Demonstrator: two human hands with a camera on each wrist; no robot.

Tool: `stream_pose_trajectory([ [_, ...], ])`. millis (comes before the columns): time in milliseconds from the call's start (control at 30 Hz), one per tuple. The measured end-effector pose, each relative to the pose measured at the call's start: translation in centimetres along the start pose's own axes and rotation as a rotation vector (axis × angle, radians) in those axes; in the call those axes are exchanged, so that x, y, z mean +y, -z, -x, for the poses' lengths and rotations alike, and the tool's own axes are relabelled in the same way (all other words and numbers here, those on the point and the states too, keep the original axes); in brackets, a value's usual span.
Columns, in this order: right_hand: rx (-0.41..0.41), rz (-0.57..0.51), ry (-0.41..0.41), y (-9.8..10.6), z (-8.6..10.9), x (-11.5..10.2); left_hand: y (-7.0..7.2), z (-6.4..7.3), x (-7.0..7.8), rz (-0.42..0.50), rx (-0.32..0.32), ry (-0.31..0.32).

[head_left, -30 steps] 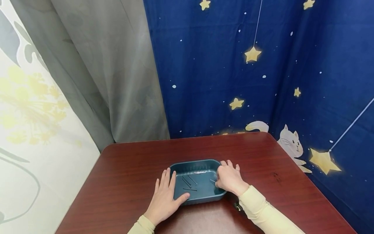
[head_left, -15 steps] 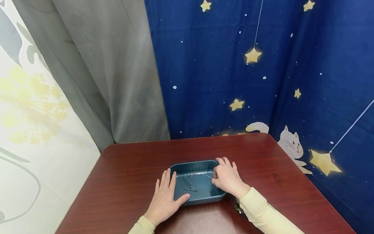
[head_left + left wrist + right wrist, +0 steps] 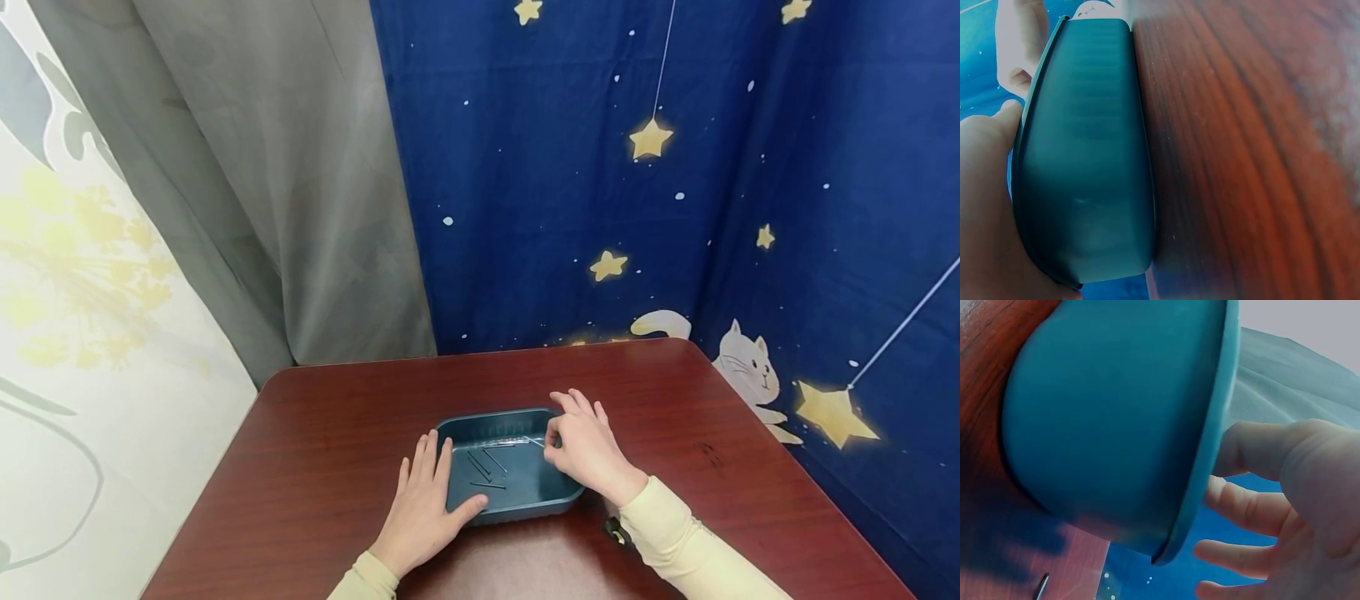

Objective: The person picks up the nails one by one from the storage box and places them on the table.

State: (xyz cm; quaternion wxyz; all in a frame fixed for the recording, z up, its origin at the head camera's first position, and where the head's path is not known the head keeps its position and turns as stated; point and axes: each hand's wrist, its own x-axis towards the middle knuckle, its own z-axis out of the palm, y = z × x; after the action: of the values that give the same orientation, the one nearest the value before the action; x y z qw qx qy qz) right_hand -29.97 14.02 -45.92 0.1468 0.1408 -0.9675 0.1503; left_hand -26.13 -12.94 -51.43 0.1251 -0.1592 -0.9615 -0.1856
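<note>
A dark teal plastic tray (image 3: 517,510) sits on the table with several thin dark nails (image 3: 487,486) lying loose on its floor, mostly left of centre. My left hand (image 3: 423,510) rests on the tray's left end, fingers straight along the rim and thumb over the front left corner. Over the right end, my right hand (image 3: 591,450) pinches one nail (image 3: 533,441) between thumb and forefinger, its free end pointing left. The other fingers of that hand (image 3: 1260,537) are spread, and the tray wall (image 3: 1110,419) hides its fingertips in the right wrist view.
The red-brown wooden table (image 3: 360,408) runs out to rounded far corners. A small dark object (image 3: 1041,586) lies on the tabletop beyond the tray in the right wrist view. Grey (image 3: 352,250) and blue star-patterned curtains (image 3: 525,183) hang behind the table.
My right hand has shifted slightly left and up toward the back of the tray, raising the pinched nail. My left hand and the loose nails have stayed put.
</note>
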Motion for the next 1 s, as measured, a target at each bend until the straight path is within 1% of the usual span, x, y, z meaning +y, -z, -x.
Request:
stream_pose_trajectory([
  [300,0.038,-0.009,0.015,0.8,-0.1,0.1,-0.1,0.0,-0.1,-0.004,0.006,-0.006],
  [533,0.059,-0.011,0.025,1.3,-0.4,0.5,-0.1,-0.1,-0.3,0.003,-0.013,-0.001],
  [800,0.101,-0.041,0.004,2.2,-0.8,1.1,-0.2,-0.1,-0.3,0.001,-0.005,-0.008],
  [1000,0.129,-0.046,-0.002,2.9,-1.0,1.6,-0.3,-0.2,-0.4,0.003,-0.010,-0.001],
])
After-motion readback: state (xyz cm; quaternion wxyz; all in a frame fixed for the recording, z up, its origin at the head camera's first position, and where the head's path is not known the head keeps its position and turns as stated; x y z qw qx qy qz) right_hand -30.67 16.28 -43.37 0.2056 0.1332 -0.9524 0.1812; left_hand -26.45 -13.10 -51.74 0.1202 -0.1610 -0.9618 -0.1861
